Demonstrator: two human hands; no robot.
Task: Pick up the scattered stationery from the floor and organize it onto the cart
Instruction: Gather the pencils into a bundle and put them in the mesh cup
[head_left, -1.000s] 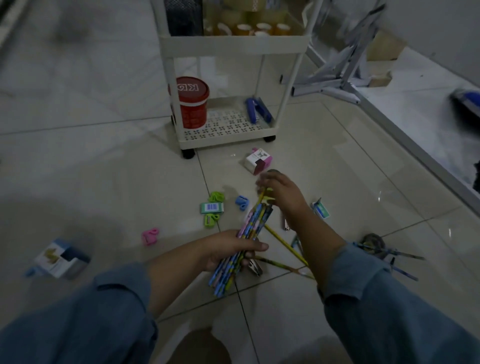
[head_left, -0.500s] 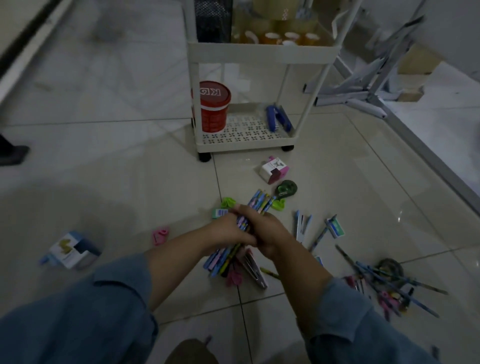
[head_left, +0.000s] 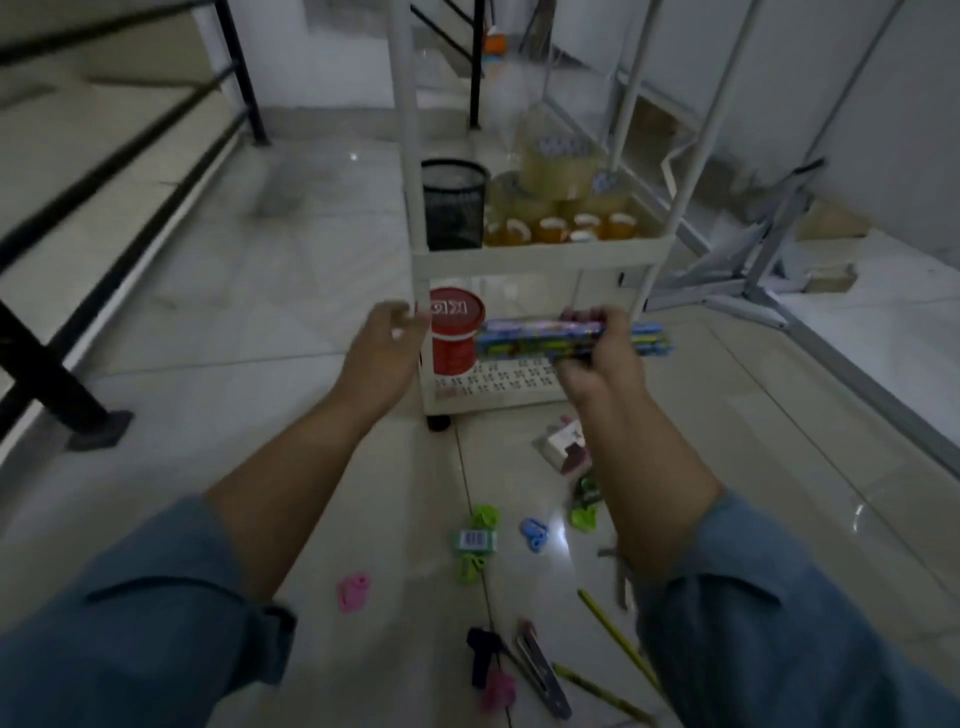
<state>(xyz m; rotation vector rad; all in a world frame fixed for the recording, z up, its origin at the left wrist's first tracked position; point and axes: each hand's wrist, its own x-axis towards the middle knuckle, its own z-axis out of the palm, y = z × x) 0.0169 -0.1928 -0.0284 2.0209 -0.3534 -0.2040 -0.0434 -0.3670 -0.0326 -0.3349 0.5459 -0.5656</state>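
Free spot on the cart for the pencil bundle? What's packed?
Free: bottom shelf, the perforated strip right of the red tub; farther right is hidden by the right hand and pencil bundle. Packed: middle shelf, black mesh cup at left, tape rolls filling the rest. Also free: floor left of the cart, bare tile.

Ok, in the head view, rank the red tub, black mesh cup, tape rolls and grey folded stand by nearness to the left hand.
1. red tub, just right of the left hand, bottom shelf.
2. black mesh cup, shelf above.
3. tape rolls, right of the cup.
4. grey folded stand, on the floor, far right.
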